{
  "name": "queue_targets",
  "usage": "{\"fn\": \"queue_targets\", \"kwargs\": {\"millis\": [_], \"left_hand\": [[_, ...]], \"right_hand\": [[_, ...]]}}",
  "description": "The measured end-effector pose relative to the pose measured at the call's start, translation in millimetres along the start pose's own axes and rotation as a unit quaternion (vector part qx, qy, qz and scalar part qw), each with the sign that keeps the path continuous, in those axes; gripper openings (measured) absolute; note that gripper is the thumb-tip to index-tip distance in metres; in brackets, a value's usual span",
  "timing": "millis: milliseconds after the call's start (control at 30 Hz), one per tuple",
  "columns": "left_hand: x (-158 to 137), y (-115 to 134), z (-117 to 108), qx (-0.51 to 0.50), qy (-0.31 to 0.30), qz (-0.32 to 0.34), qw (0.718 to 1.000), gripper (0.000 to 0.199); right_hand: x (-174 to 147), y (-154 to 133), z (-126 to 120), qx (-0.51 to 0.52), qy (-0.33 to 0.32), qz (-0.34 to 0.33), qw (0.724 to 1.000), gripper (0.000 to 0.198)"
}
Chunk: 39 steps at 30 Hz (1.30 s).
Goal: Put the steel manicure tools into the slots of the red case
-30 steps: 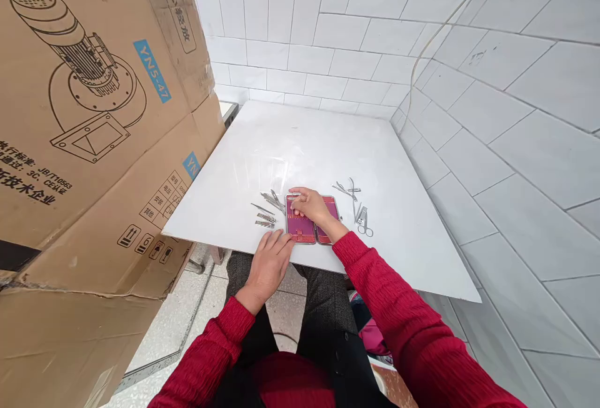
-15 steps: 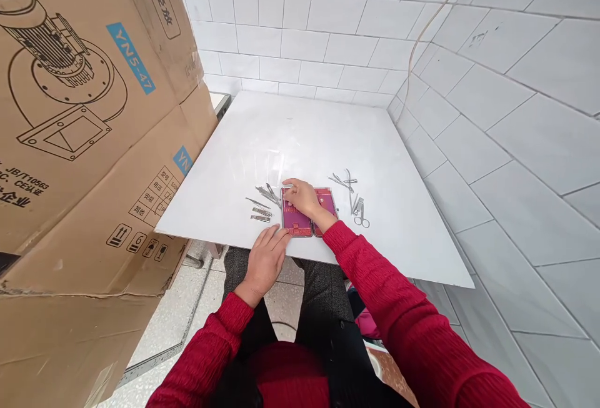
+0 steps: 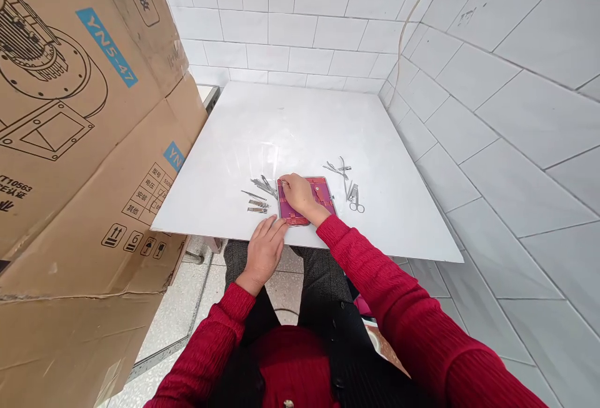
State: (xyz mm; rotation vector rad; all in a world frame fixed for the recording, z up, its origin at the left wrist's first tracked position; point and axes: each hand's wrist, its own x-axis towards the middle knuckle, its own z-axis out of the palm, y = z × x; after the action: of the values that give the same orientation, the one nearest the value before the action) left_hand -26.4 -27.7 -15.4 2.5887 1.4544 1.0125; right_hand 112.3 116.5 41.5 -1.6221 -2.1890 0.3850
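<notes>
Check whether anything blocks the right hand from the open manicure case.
Nothing visible does: the right hand is over the manicure case's left half. The left hand is at its near-left corner; scissors lie clear, to the right.

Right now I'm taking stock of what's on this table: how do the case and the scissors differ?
Colour: the case is red and purple, while the scissors are silvery metal.
Size: the case is clearly larger than the scissors.
Contact: the right hand is over the case and the left hand is at its near edge; the scissors lie apart from both.
Shared: both lie on the white table.
</notes>
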Motion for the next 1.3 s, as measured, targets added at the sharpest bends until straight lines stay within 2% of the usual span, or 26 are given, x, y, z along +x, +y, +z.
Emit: {"fn": "queue_targets", "kwargs": {"millis": [200,467,667,800,933,1100,1300], "left_hand": [[-0.8,0.3,1.8,0.008,0.007,0.000,1.000,0.042],[-1.7,1.7,0.6,0.012,0.003,-0.003,1.000,0.040],[-2.2,3.3,-0.8,0.014,-0.003,-0.002,1.000,0.040],[-2.6,5.6,-1.8,0.017,-0.007,-0.007,1.000,0.038],[-4.2,6.7,-1.7,0.023,0.004,-0.008,1.000,0.035],[-7.1,6.5,-0.4,0.039,0.014,-0.007,0.999,0.035],[-8.6,6.0,2.8,0.043,0.009,-0.016,0.999,0.040]], "right_hand": [[-7.6,-7.0,1.2,-0.040,-0.010,0.011,0.999,0.036],[-18.9,-7.7,7.3,-0.076,0.011,-0.021,0.997,0.041],[-27.0,-3.2,10.6,-0.065,0.018,-0.038,0.997,0.040],[-29.1,-8.4,4.6,-0.051,0.018,-0.053,0.997,0.034],[-22.7,-26.8,-4.1,-0.049,-0.012,-0.099,0.994,0.024],[-10.5,-49.8,-9.1,-0.081,-0.081,-0.115,0.987,0.021],[-15.7,-59.0,-4.3,-0.050,-0.104,-0.142,0.983,0.013]]}}
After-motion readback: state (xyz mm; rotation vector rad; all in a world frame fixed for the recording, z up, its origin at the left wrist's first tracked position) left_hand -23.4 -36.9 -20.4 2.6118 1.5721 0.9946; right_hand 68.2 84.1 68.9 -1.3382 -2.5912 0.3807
